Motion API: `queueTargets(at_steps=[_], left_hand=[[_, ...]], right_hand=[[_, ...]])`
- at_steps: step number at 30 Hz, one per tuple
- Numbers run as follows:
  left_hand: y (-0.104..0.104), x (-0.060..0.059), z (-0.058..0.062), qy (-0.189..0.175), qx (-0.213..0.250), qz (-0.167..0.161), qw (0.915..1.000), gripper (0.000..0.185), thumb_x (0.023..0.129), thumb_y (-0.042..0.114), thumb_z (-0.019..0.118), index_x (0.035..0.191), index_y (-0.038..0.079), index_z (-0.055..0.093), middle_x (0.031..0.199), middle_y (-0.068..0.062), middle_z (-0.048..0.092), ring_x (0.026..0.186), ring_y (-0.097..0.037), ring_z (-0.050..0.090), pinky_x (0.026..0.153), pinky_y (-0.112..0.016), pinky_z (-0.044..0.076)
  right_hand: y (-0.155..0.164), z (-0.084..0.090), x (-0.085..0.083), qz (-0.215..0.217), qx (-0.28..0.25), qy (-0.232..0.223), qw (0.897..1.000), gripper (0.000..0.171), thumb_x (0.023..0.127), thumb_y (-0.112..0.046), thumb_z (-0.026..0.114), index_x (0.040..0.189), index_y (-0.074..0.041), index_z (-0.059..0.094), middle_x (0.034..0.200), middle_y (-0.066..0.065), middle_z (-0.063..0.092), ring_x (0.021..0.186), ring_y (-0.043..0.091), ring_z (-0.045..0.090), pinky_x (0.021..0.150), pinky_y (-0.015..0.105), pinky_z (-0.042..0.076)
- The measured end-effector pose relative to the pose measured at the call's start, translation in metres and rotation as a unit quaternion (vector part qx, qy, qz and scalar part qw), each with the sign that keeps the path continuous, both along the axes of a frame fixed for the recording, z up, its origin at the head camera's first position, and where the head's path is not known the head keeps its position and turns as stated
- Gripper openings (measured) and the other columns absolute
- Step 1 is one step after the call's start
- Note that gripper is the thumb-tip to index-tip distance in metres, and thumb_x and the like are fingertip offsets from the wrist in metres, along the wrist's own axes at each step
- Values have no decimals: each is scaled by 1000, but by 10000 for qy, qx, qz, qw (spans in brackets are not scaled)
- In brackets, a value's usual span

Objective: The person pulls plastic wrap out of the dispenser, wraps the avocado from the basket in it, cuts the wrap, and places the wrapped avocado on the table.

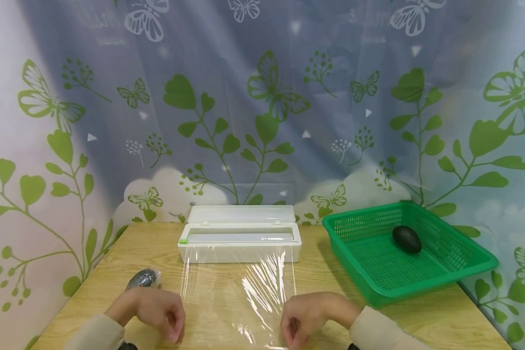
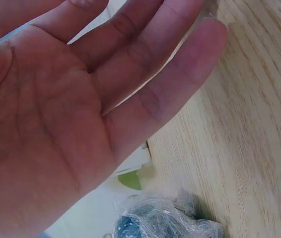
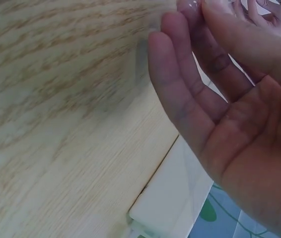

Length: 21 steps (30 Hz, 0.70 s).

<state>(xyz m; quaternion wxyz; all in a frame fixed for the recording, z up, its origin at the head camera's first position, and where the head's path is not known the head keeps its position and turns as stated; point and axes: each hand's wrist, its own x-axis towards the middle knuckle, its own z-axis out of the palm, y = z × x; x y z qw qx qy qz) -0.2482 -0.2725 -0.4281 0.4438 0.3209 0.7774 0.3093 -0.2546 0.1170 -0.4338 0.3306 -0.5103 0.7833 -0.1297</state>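
Note:
A sheet of clear plastic wrap [image 1: 240,291] stretches toward me from a white wrap dispenser [image 1: 240,253] whose lid stands raised. At the sheet's near left corner my left hand [image 1: 159,311] pinches the film between thumb and fingers. My right hand [image 1: 306,313] pinches the near right corner, its thumb and index finger meeting at the top of the right wrist view. The other fingers of both hands are loosely bent. Beside my left hand lies a dark oval thing wrapped in film [image 1: 143,278], its crinkled wrap [image 2: 165,218] showing in the left wrist view.
A green plastic basket [image 1: 367,287] stands at the right, holding one dark oval fruit, like an avocado [image 1: 407,239]. The wooden table [image 1: 92,301] reaches back to a patterned curtain [image 1: 227,121]. A small green piece [image 1: 183,241] sits at the dispenser's left end.

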Motion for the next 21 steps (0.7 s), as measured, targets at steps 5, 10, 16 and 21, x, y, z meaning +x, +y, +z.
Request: queueTargets(at_steps=[5, 10, 16, 21], left_hand=[[5, 2, 0, 425, -523, -241, 9974, 9, 83, -2, 75, 92, -4, 75, 86, -12, 75, 76, 9, 58, 80, -11, 50], [12, 3, 2, 668, -863, -486, 9928, 8, 82, -4, 77, 90, -3, 76, 91, -13, 78, 77, 12, 59, 85, -12, 51], [17, 5, 2, 388, -910, -69, 9951, 7, 82, -4, 81, 88, -6, 78, 84, -3, 80, 72, 9, 61, 76, -10, 51], [15, 5, 0, 293, -740, 173, 9967, 8, 83, 0, 82, 88, -5, 79, 85, -13, 80, 69, 7, 61, 71, -10, 51]], right_hand=[[-2, -1, 2, 71, 228, 154, 9996, 6, 82, 3, 79, 84, -3, 79, 80, 6, 77, 65, -14, 49, 69, 5, 50], [-3, -3, 4, -109, 563, 152, 9982, 8, 81, 4, 81, 84, -4, 80, 79, 1, 77, 65, -14, 50, 68, 5, 49], [-2, -4, 4, -338, 941, 57, 9950, 10, 82, 1, 81, 88, -7, 80, 77, -9, 74, 66, -14, 53, 70, 5, 50], [-2, -2, 3, -259, 992, -100, 9947, 10, 84, -1, 79, 92, -6, 80, 80, -8, 76, 68, -14, 54, 71, 5, 50]])
